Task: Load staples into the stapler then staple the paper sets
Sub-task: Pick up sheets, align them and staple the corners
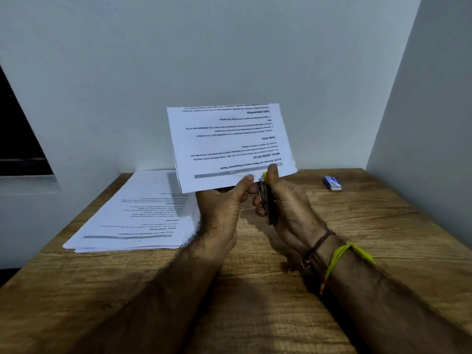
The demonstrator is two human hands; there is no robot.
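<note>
The stapler [268, 203] is held above the middle of the wooden table [255, 290], its dark body standing nearly on end with a yellow-green tip at 12 o'clock and a strip of bright metal along its left side. It is gripped by the right hand [288, 213], the fingers curled round the body from the right and the thumb pressed up at the tip. The tip meets the near right corner of a paper set [229, 146], which is lifted off the table and tilted toward the wall, its printed text upside down to the camera. That set is pinched along its near edge by the left hand [222, 208] — thumb on the printed face, fingers hidden behind the sheets. Whether the paper corner actually sits inside the stapler's mouth cannot be told.

At about 9 o'clock from the hands a loose stack of printed sheets [138, 215] lies flat on the table, fanned slightly at its near edge. At about 2 o'clock, well apart from the hands and near the far right edge, a small blue-and-white staple box [332, 183] lies on the wood — whether it holds anything cannot be seen. Thread bands [339, 254], brown and yellow-green, are tied round the right wrist.
</note>
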